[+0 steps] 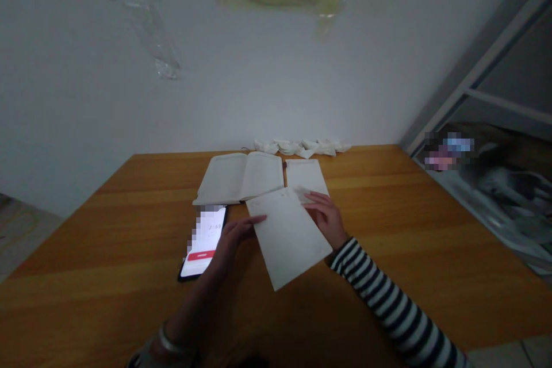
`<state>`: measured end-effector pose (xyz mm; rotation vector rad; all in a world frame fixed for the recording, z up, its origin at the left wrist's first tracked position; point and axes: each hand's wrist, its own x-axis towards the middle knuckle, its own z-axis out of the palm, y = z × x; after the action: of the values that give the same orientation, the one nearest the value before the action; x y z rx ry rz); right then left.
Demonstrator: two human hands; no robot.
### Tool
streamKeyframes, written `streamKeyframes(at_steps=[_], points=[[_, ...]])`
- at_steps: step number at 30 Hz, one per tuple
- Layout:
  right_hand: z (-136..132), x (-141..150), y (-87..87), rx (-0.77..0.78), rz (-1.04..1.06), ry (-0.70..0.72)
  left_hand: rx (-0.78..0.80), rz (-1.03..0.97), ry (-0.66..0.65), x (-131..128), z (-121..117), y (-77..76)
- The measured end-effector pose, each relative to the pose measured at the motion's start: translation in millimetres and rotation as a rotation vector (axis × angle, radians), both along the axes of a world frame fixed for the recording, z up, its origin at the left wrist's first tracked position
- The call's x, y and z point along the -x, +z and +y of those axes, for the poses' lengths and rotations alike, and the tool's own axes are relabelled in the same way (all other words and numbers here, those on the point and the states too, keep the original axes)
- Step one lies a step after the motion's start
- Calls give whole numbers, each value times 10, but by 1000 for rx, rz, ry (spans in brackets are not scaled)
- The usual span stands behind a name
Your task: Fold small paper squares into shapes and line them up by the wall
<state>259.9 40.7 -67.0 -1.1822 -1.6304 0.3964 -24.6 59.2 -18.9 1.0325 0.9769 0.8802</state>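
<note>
A blank white sheet of paper (pixel 290 241) is tilted at an angle in front of me, above the table. At its left edge my left hand (pixel 233 238) is closed, with a finger lying over the top face. My right hand (pixel 328 221) is at the upper right edge, its fingertips against the paper and the thumb hidden. The sheet's lower right corner overlaps my right wrist. Just behind lies another white sheet (pixel 306 171), partly covered by my right fingers. An open notebook (pixel 222 175) with blank pages lies beyond my left hand.
A phone with a lit screen (pixel 202 247) lies left of my left hand, partly behind it. Crumpled white paper pieces (pixel 297 146) line the table's back edge against the wall (pixel 280 80). The wooden table (pixel 409 241) ends at the right beside a framed shelf (pixel 495 100).
</note>
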Motion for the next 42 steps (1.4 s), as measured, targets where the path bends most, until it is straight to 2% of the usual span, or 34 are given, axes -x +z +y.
streamKeyframes(at_steps=[3, 7, 10, 14, 18, 20, 24, 28, 31, 36, 42], points=[[73, -117, -8, 16, -243, -61, -30, 208, 99, -8, 4, 16], [292, -243, 99, 129, -608, 101, -74, 509, 202, 7, 38, 31], [467, -282, 261, 220, -832, 189, -129, 544, 217, 33, 58, 35], [597, -264, 409, 329, -922, 226, -155, 527, 203, 51, 65, 29], [624, -273, 398, 356, -897, 203, -176, 524, 183, 46, 68, 24], [634, -321, 352, 369, -773, 165, -169, 519, 181, 40, 71, 20], [686, -460, 191, 398, -312, 60, -155, 510, 178, 31, 78, -4], [779, -562, 4, 418, -58, -19, -191, 523, 153, 32, 83, -36], [839, -605, -67, 468, 121, -57, -204, 522, 135, 32, 81, -45], [881, -651, -68, 541, 308, -78, -212, 520, 135, 28, 79, -52], [893, -668, -25, 591, 349, -59, -195, 511, 121, 21, 85, -72]])
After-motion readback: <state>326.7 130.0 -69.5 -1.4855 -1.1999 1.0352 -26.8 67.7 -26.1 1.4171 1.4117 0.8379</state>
